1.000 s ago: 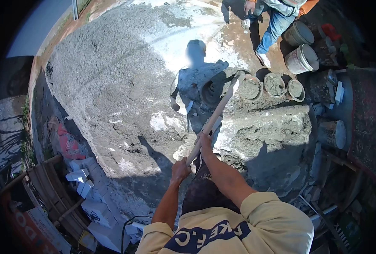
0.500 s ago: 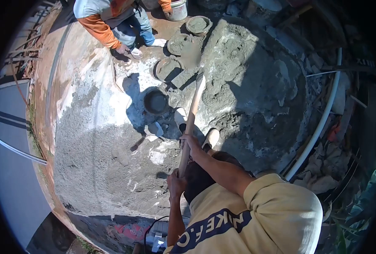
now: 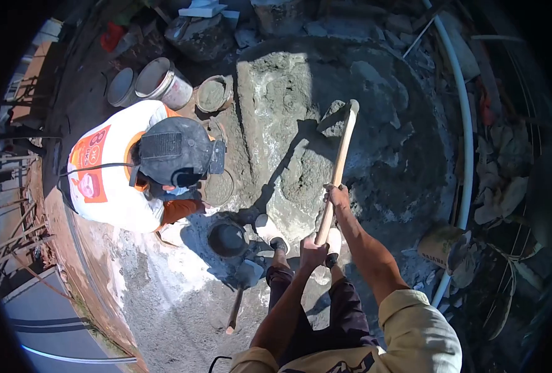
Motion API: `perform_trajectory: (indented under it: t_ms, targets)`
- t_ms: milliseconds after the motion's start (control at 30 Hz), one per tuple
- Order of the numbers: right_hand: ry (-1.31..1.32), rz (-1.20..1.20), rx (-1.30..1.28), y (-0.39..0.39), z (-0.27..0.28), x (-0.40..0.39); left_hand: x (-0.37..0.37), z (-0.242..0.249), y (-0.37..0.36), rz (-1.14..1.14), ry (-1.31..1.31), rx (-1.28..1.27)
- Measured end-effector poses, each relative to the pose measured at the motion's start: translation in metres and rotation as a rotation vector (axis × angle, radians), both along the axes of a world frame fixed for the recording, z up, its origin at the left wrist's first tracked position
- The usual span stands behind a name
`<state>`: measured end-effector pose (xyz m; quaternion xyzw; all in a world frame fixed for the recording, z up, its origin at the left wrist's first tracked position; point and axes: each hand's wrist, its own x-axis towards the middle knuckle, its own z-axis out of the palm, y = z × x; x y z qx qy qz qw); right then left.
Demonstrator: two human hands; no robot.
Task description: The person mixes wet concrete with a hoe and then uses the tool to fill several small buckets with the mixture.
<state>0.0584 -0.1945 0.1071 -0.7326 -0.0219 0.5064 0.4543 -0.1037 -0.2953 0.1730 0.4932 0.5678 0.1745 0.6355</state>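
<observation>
Both my hands grip the wooden handle of a hoe. My left hand is wrapped round the handle's lower end, near my feet. Farther up the shaft, my right hand is closed on it. The hoe's mortar-coated head hangs over a bed of wet grey mortar, its shadow falling to the left. A round container with grey contents stands left of my feet. Beside it lies a short tool with a flat blade and wooden handle.
A co-worker in a cap bends at the left, one hand by a mortar-filled bucket. Another full bucket and a white pail stand behind. A pale pipe runs along the right, with rubble beyond.
The hoe head has swung away from the buckets to the right, over the mortar bed. My right hand is farther up and right. The co-worker has leaned in toward the buckets.
</observation>
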Motion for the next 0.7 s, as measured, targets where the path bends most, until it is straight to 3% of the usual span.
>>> perform_trajectory:
  t_ms: [33, 167, 233, 300, 367, 433, 500, 533, 567, 633, 667, 700]
  targets:
    - [-0.082, -0.032, 0.025, 0.02, -0.009, 0.013, 0.012, -0.012, 0.029, -0.046, -0.021, 0.142]
    - [-0.257, 0.003, 0.157, 0.099, -0.051, 0.072, 0.088, -0.096, 0.136, -0.191, 0.094, 0.051]
    - [-0.409, 0.06, 0.063, 0.131, -0.066, 0.096, 0.131, -0.148, 0.178, -0.277, 0.066, 0.018]
    - [-0.916, 0.224, -0.107, 0.144, -0.107, 0.119, 0.161, -0.188, 0.195, -0.226, 0.017, -0.113]
    - [-0.672, 0.388, -0.222, 0.139, -0.11, 0.132, 0.151, -0.209, 0.168, -0.25, 0.065, -0.166]
    - [-0.586, 0.32, 0.063, 0.102, -0.138, 0.114, 0.13, -0.207, 0.144, -0.263, 0.153, -0.22]
    - [-0.534, 0.267, 0.064, 0.094, -0.143, 0.1, 0.12, -0.196, 0.134, -0.266, 0.218, -0.24]
    - [-0.468, 0.273, -0.077, 0.095, -0.137, 0.096, 0.117, -0.19, 0.128, -0.271, 0.246, -0.244]
    - [-0.294, 0.153, -0.034, 0.1, -0.139, 0.094, 0.109, -0.183, 0.12, -0.161, 0.147, -0.205]
    - [-0.275, 0.195, 0.005, 0.089, -0.133, 0.097, 0.103, -0.167, 0.103, -0.226, 0.229, -0.201]
    - [-0.268, 0.198, 0.004, 0.079, -0.16, 0.1, 0.1, -0.167, 0.088, -0.216, 0.236, -0.13]
    - [-0.396, 0.282, 0.186, 0.065, -0.209, 0.105, 0.098, -0.189, 0.065, -0.239, 0.227, -0.167]
